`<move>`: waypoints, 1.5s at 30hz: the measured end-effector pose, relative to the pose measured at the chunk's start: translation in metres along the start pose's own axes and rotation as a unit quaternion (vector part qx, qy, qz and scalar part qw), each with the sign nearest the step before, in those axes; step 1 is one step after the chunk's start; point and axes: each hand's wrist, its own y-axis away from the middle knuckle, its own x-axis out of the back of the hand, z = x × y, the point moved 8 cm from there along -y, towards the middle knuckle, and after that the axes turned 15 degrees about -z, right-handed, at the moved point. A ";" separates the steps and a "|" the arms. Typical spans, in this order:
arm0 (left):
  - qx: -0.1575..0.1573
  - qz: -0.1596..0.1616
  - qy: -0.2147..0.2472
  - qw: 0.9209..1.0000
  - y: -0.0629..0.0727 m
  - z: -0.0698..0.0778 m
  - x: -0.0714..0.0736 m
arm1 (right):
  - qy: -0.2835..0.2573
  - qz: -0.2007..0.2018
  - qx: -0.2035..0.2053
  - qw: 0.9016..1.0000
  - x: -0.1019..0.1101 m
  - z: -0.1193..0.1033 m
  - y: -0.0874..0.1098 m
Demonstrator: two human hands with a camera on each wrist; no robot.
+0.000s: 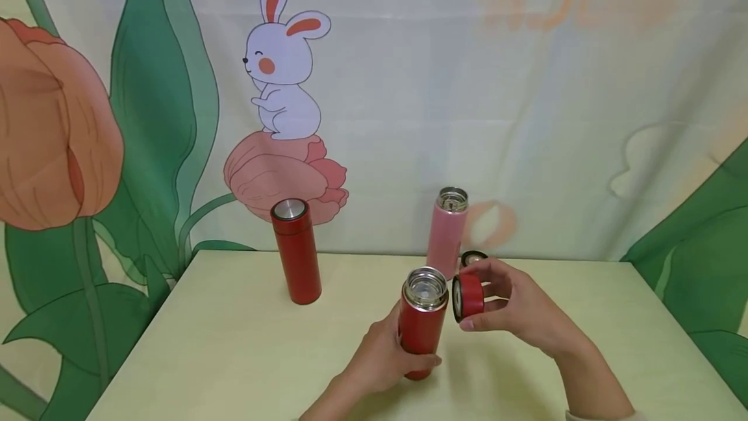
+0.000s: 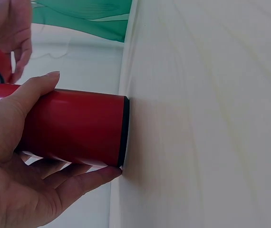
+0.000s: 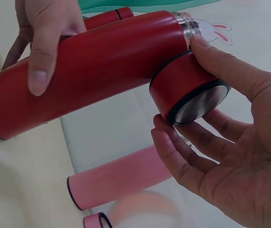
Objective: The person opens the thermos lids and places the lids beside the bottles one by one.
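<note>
My left hand (image 1: 382, 353) grips the lower body of a red thermos flask (image 1: 422, 330), which has its steel mouth bare. In the left wrist view the black-edged base of the flask (image 2: 88, 126) is at or just over the table; I cannot tell whether it touches. Just right of the mouth, my right hand (image 1: 514, 304) holds a red lid (image 1: 472, 294) between thumb and fingers, tipped on its side. The right wrist view shows the steel top of the lid (image 3: 202, 104), with thumb and fingertips around its rim.
Behind the hands stands an uncapped pink thermos flask (image 1: 447, 239), its lid (image 1: 473, 257) beside it and partly hidden by my right hand. A capped red thermos flask (image 1: 298, 258) stands at the back left of the pale table (image 1: 234, 356). A printed curtain (image 1: 397, 96) hangs behind.
</note>
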 end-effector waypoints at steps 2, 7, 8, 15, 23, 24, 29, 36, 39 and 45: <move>-0.006 0.000 -0.007 1.000 0.000 0.002 -0.001 | -0.009 0.002 -0.003 1.000 -0.002 0.008 0.002; -0.018 0.003 -0.028 0.999 0.000 0.008 -0.003 | -0.023 0.007 -0.011 1.000 -0.004 0.025 0.006; -0.019 0.002 -0.029 0.999 0.000 0.009 -0.003 | -0.027 0.007 -0.010 1.000 -0.005 0.028 0.006; -0.021 0.000 -0.025 0.999 0.000 0.011 -0.003 | -0.048 -0.003 -0.016 0.999 -0.008 0.046 0.004; -0.015 0.011 -0.017 1.000 0.000 0.008 0.000 | -0.037 -0.032 -0.040 0.998 -0.012 0.059 -0.003; -0.016 0.013 -0.017 1.000 0.000 0.007 0.000 | -0.034 -0.034 -0.041 0.998 -0.013 0.060 -0.004; -0.016 0.020 -0.021 0.999 0.001 0.005 -0.001 | -0.041 -0.049 -0.045 0.997 -0.019 0.068 -0.007; -0.004 0.021 -0.024 0.999 0.005 0.001 -0.001 | -0.060 -0.051 -0.053 0.995 -0.020 0.072 -0.006; -0.005 0.017 -0.017 1.000 0.004 0.001 -0.001 | -0.067 -0.053 -0.044 0.995 -0.019 0.071 -0.006; -0.016 0.027 -0.013 0.999 0.001 0.003 0.003 | -0.067 -0.046 -0.028 0.996 -0.015 0.077 -0.010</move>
